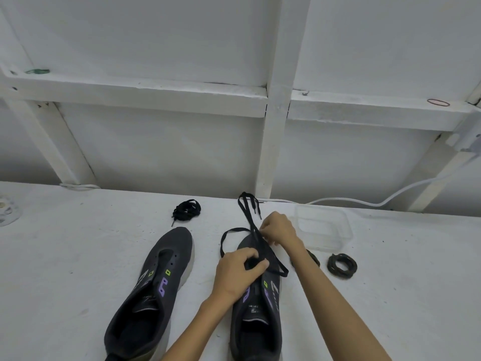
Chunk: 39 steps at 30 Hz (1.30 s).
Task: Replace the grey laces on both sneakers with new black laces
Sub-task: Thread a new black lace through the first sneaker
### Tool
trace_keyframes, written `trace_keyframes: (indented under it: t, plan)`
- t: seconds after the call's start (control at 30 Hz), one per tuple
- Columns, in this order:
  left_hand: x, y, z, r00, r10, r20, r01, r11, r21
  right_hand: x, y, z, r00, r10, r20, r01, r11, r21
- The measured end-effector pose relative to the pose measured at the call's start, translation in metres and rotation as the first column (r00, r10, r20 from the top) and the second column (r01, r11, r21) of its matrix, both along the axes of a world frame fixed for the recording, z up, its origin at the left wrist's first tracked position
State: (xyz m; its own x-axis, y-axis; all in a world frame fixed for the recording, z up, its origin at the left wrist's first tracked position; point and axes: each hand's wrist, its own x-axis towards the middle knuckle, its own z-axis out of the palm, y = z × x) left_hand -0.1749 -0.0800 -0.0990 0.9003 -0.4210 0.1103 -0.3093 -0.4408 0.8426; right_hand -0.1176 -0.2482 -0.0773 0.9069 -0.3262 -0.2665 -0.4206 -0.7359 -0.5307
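On the scuffed white table [78, 256] by a white-framed wall [156, 142], both hands pinch the black lace [250, 217] over the right sneaker [256, 321].

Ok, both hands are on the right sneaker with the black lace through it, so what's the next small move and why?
Probably draw the slack through: the black lace trails in loose loops past the toe of the right sneaker. The left hand pins the eyelet area, and the right hand pinches the strands, so it could pull them snug before the next eyelet. The left sneaker has no lace yet.
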Motion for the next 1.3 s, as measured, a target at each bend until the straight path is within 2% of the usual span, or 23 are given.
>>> trace_keyframes:
  t: [0.1,0.2,0.23,0.3,0.37,0.43,0.5,0.6,0.67,0.7,0.77,0.8,0.83,0.9,1.0,1.07,1.13,1.23,1.3]
  plan:
    - [0.0,0.0,0.0,1.0,0.005,0.004,-0.005,1.0,-0.012,0.013,0.01,-0.009,0.998,0.041,0.038,-0.035,0.99,-0.134]
    - [-0.001,0.0,0.001,1.0,-0.005,0.023,0.005,1.0,-0.003,0.021,0.013,-0.008,0.996,0.084,0.027,-0.078,0.981,-0.179]
    - [-0.001,0.0,0.001,0.999,-0.014,0.035,0.014,1.0,0.003,0.022,0.011,-0.004,0.996,0.057,0.061,-0.048,0.989,-0.138]
    - [-0.002,0.002,0.001,0.998,-0.021,0.063,0.02,1.0,0.017,0.024,0.005,0.013,0.975,-0.091,0.202,0.076,0.994,0.082]
    - [-0.004,0.002,0.0,0.997,-0.028,0.078,0.026,1.0,0.017,0.024,-0.004,0.037,0.888,-0.307,0.342,0.166,0.909,0.383]
    - [-0.004,0.001,-0.001,0.995,-0.039,0.09,0.04,0.999,-0.014,0.023,-0.014,0.061,0.777,-0.485,0.402,0.19,0.789,0.585]
    - [-0.005,0.0,-0.003,0.992,-0.045,0.115,0.053,0.996,-0.066,0.02,-0.021,0.076,0.712,-0.566,0.415,0.207,0.734,0.646]
    - [-0.008,-0.001,-0.005,0.99,-0.015,0.14,0.036,0.988,-0.149,0.014,-0.028,0.074,0.695,-0.593,0.407,0.246,0.728,0.64]
    - [-0.008,-0.001,-0.005,0.989,0.028,0.144,-0.004,0.985,-0.17,0.011,-0.033,0.063,0.719,-0.552,0.422,0.29,0.79,0.541]
    - [-0.008,0.0,-0.005,0.99,0.042,0.137,-0.018,0.985,-0.174,0.008,-0.038,0.06,0.774,-0.471,0.423,0.307,0.864,0.4]
    - [-0.007,0.002,-0.003,0.993,0.054,0.105,-0.032,0.979,-0.199,-0.001,-0.041,0.057,0.934,-0.227,0.277,0.235,0.972,0.005]
    - [-0.006,0.002,-0.002,0.995,0.053,0.085,-0.034,0.977,-0.21,-0.008,-0.039,0.059,0.976,-0.126,0.18,0.148,0.983,-0.113]
    - [-0.005,0.002,-0.002,0.997,0.049,0.067,-0.033,0.975,-0.218,-0.016,-0.035,0.062,0.993,-0.058,0.107,0.072,0.988,-0.135]
    - [-0.003,-0.001,0.0,0.999,0.038,0.038,-0.028,0.973,-0.231,-0.035,-0.024,0.069,0.999,0.043,0.01,-0.044,0.998,0.049]
    - [-0.005,-0.006,0.008,0.999,0.006,0.041,0.006,0.964,-0.265,-0.058,-0.005,0.071,0.966,0.214,-0.146,-0.156,0.932,0.327]
    - [-0.006,-0.007,0.01,0.999,-0.009,0.04,0.02,0.958,-0.285,-0.067,0.002,0.06,0.975,0.208,-0.075,-0.149,0.87,0.47]
    - [-0.007,-0.006,0.009,0.999,-0.032,0.012,0.034,0.954,-0.298,-0.071,0.006,0.048,0.993,0.108,0.039,-0.11,0.805,0.583]
    - [-0.005,-0.003,0.004,0.992,-0.081,-0.096,0.048,0.952,-0.301,-0.077,0.01,0.04,0.992,-0.006,0.123,-0.083,0.705,0.704]
    - [-0.002,-0.001,0.001,0.989,-0.093,-0.113,0.064,0.969,-0.24,-0.08,0.01,0.04,0.986,-0.052,0.16,-0.087,0.656,0.749]
